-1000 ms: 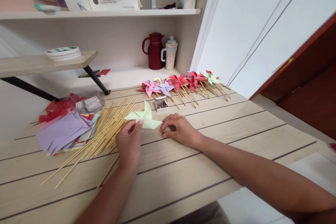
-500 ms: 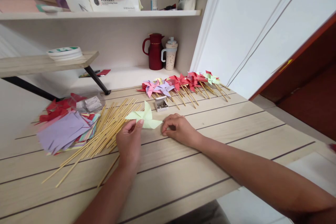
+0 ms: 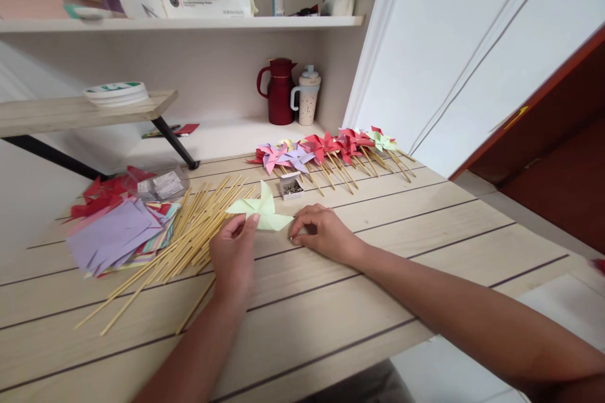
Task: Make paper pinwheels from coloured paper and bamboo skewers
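Note:
In the head view, my left hand pinches a pale green paper pinwheel between thumb and fingers, its folded blades spread above the table. To the right, my right hand rests on the planks with thumb and forefinger closed on a thumbtack, a tiny shiny speck at the fingertips. Just behind the hands stands a small open box of metal tacks. Thin wooden sticks lie in a loose pile beside my left hand, partly behind it.
Finished pinwheels on sticks lie in a row at the back. Purple paper sheets and red cut paper are heaped at left, by a clear plastic bag. A red jug and a cup stand behind.
Both hands stay almost where they were. The thumbtack at my right fingertips shows a little more plainly now.

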The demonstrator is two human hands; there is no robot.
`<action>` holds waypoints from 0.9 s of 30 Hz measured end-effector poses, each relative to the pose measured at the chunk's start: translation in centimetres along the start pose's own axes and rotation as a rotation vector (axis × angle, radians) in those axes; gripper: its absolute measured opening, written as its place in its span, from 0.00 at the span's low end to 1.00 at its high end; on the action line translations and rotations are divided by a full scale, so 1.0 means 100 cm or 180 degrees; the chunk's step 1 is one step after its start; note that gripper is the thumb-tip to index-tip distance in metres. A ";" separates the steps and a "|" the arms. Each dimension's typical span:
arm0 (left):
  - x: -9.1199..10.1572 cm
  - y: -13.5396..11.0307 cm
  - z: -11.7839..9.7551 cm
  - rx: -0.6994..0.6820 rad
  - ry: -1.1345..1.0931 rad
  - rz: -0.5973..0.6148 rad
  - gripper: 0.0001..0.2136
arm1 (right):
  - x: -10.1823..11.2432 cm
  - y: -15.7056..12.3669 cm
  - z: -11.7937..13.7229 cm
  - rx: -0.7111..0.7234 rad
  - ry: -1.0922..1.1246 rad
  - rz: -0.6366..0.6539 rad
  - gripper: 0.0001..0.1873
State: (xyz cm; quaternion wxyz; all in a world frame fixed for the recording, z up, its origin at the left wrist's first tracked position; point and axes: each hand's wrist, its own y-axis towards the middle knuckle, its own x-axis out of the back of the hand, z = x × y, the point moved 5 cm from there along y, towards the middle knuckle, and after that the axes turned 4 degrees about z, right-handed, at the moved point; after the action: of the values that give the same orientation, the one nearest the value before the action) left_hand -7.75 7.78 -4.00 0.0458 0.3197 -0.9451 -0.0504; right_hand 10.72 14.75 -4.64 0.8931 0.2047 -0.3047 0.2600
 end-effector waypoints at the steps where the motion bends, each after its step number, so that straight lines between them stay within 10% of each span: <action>1: 0.000 0.000 -0.001 -0.0010 0.0024 0.0000 0.10 | 0.000 0.000 0.000 0.0000 -0.0008 -0.0002 0.07; 19: 0.000 0.000 0.001 0.0026 0.0011 0.0106 0.09 | -0.003 0.000 0.002 0.0006 0.0098 0.0000 0.08; 27: -0.004 -0.001 0.000 -0.0002 -0.0054 0.0240 0.10 | 0.025 0.001 0.003 -0.0372 0.1760 -0.0393 0.09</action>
State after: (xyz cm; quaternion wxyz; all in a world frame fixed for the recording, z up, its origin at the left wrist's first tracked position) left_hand -7.42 7.94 -4.07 0.0397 0.2834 -0.9568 -0.0516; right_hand 12.29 15.51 -2.78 0.9667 0.0923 -0.0511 0.2330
